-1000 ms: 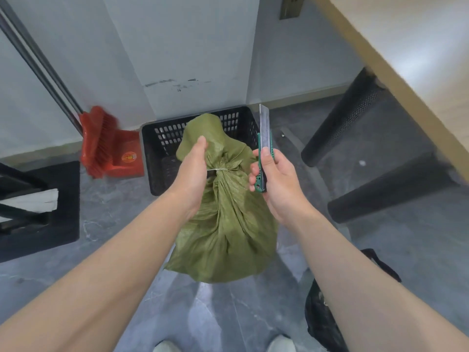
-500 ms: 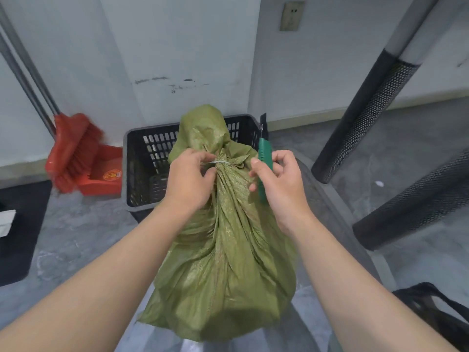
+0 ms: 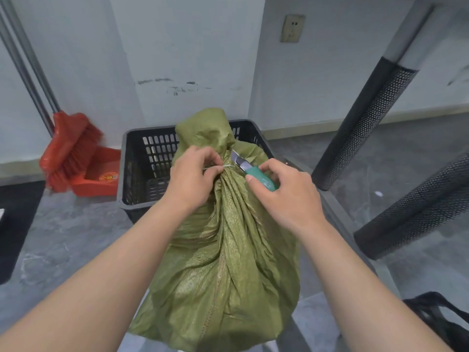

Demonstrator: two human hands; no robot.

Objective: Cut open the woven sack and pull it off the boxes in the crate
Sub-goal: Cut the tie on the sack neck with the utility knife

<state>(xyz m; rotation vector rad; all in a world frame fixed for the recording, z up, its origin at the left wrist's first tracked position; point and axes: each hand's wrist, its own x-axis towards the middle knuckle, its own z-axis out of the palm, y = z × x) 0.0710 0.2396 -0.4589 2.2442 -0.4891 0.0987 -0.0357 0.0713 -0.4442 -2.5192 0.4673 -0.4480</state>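
A green woven sack [image 3: 223,270] fills the middle of the view, bulging and tied shut at its neck by a thin white tie [image 3: 227,165]. My left hand [image 3: 191,177] pinches the gathered neck at the tie. My right hand [image 3: 286,196] grips a green-handled utility knife [image 3: 256,175] whose blade tip lies against the neck just right of the tie. Behind the sack stands a black slotted plastic crate [image 3: 149,161]. No boxes are visible; the sack hides its contents.
A red broom [image 3: 68,151] and red dustpan [image 3: 101,174] lean at the wall on the left. Two black mesh-covered legs [image 3: 363,125] slant on the right. A black bag [image 3: 439,321] lies at the lower right. Grey tiled floor surrounds everything.
The knife went from pointing upright beside the sack to lying with its blade at the tied neck. My left hand shifted onto the tie. The view moved closer and tilted up.
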